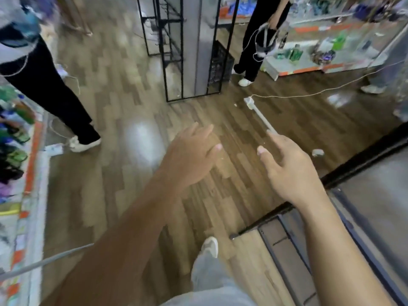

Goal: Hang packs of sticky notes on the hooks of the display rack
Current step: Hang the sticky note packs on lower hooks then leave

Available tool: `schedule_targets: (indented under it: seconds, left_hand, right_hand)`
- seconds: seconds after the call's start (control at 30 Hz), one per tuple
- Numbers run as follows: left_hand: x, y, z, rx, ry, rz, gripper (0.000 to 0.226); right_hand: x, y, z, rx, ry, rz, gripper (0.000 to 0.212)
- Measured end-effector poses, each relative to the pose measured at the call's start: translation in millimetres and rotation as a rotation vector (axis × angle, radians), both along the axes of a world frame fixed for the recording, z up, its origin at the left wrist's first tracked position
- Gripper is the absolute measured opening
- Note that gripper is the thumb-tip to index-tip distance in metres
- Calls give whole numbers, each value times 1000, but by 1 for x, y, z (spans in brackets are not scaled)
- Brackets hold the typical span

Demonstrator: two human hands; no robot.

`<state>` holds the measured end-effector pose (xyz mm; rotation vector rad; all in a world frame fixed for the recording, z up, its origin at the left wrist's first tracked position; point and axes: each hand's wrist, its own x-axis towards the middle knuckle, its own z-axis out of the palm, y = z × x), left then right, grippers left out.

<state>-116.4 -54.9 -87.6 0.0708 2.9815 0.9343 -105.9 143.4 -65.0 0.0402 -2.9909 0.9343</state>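
Wooden floor (123, 102) lies under the left hand (189, 160) and right hand (289, 171), fingers spread and holding nothing; no sticky-note packs show, likely light, best pinched by the top.

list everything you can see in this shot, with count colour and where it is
wood floor: one, brown planks, across the middle
wire display rack: one, black frame with a grey panel, top centre
black crate: one, behind that rack, on the floor
shop shelves: one run, white with orange strips, blurred goods, top right
left shelf: one, white and orange edge, blurred green and purple goods, left side
dark frame: one, black, lower right
power strip: one, white, on the floor, thin cord running right
bystanders: two in black trousers, top left and top centre-right
own shoe: one, pale, bottom centre
left hand: open, empty, centre
right hand: open, empty, right of centre
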Motion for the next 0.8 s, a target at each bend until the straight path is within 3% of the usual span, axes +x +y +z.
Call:
schedule_targets:
  seconds: [0.2,0.47,0.8]
  left_hand:
    - [-117,-55,-7,6,-24,131,47]
    - [-275,-126,18,1,40,304,53]
    - [-485,-286,-3,33,33,408,58]
  right_hand:
    - [-148,-61,-12,-36,-23,129,53]
    - [-341,-143,10,-36,-13,270,54]
    - [-569,-283,11,-19,67,303,52]
